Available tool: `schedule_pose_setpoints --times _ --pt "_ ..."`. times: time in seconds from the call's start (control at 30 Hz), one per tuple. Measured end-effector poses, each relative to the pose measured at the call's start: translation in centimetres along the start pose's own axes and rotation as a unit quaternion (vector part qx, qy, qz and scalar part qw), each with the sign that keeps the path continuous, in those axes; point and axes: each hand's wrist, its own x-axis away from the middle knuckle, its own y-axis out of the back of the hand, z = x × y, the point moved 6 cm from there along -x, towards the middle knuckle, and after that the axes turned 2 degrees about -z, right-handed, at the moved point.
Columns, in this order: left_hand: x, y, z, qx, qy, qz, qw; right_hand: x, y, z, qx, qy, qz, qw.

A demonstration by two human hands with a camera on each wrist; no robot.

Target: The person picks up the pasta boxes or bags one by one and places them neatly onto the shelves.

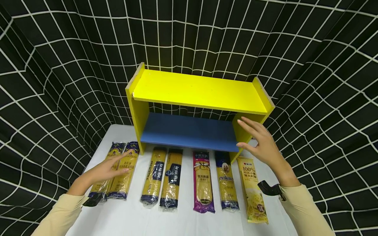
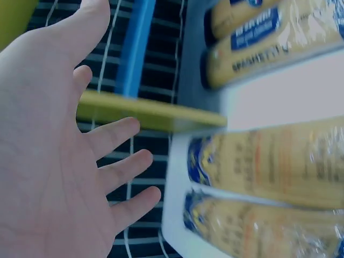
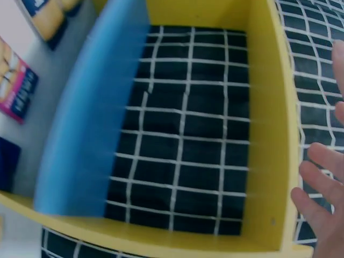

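Observation:
My left hand (image 1: 106, 170) hovers with spread fingers over two golden spaghetti packs (image 1: 124, 173) at the table's left. In the left wrist view its palm and fingers show nothing held, and the same spaghetti packs (image 2: 269, 166) lie to the right. My right hand (image 1: 262, 144), fingers apart, is in front of the right end of a yellow shelf unit (image 1: 198, 88) with a blue lower board (image 1: 189, 131). Below that hand lies a pale yellow pasta pack (image 1: 254, 190). In the right wrist view the fingertips are beside the yellow side panel (image 3: 271, 134).
In front of the shelf lie two la sicilia spaghetti packs (image 1: 153, 177), a purple-edged pasta pack (image 1: 203, 182) and an ankara pasta pack (image 1: 226, 180) on the white table (image 1: 189, 223). Black cloth with a white grid (image 1: 189, 32) hangs around the table.

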Motion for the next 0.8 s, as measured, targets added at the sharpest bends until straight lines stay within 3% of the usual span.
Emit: schedule_pose_setpoints --times 0.13,0.27,0.6,0.8 --pt "0.6 0.4 2.6 0.014 0.023 -0.012 0.9996 -1.1 2.3 -0.8 -0.005 0.009 -0.067 0.998" --pt "0.9 0.5 4.4 0.03 0.033 -0.021 0.9988 -1.9 4.0 -1.9 -0.009 -0.016 -0.105 0.994" --pt "1.3 0.7 6.1 0.044 0.054 -0.025 0.9973 -3.6 5.9 -4.1 -0.017 -0.058 -0.127 0.99" --pt "1.4 1.2 6.9 0.047 0.061 -0.038 0.9963 -4.5 6.5 -6.0 -0.022 -0.107 -0.132 0.985"
